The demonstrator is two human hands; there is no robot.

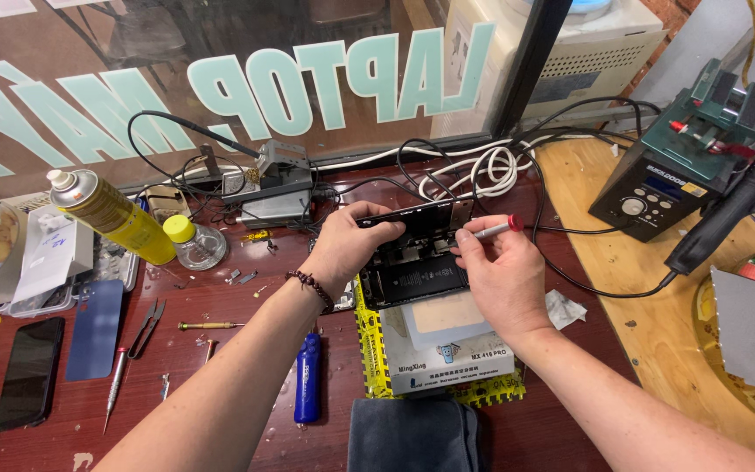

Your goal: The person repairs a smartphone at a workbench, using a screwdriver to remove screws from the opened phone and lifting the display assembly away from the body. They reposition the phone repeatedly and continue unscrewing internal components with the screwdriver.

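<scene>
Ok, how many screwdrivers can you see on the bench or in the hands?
3: a red-capped screwdriver in the right hand, a brass one left of the left forearm, a silver one beside the tweezers. Clutter may hide others.

The opened phone (412,253) is in the middle of the frame, held above the dark red table. It is black and its inside is visible, with a long black battery in the lower part. It is tilted, the top edge raised toward the window. The small screwdriver (493,230) is thin and silver with a red cap; it lies almost horizontal, its tip at the phone's right edge.
</scene>
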